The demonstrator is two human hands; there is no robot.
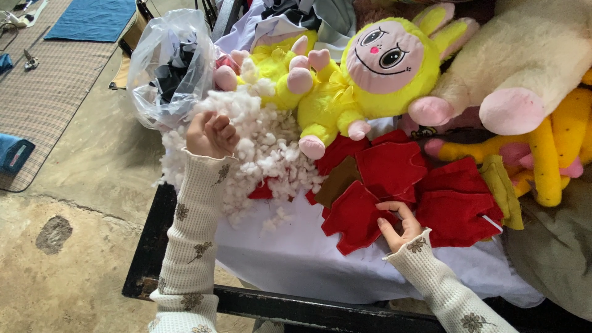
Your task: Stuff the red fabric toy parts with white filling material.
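**Two hands at the stuffing heap: one in the fluff, one on red cloth**

Two hands of mine are at work on the white cloth [296,259] spread over the dark table [148,246]. Taking the heap of white stuffing [265,154] as my marker: nearest me and to its right, my right hand [398,225] pinches the edge of a red fabric piece [354,216], thumb and fingers closed on it, the palm turned up. More red pieces [456,206] and a brown piece [339,180] lie just right of the heap, overlapping one another.

My left hand [209,134] sits at the heap's left upper edge, curled into a loose fist on a tuft of stuffing; how much it holds I cannot tell.

Just beyond the heap lies a yellow plush doll [370,74] with a pink face, its foot touching the fluff. Left of the heap and behind my fist stands a clear plastic bag [166,61] of dark scraps.

My worry: the heap spills toward the table's left edge, so a careless pull could drag clumps onto the floor [80,185]. Loose fibres may also cling to the red pieces I hold.
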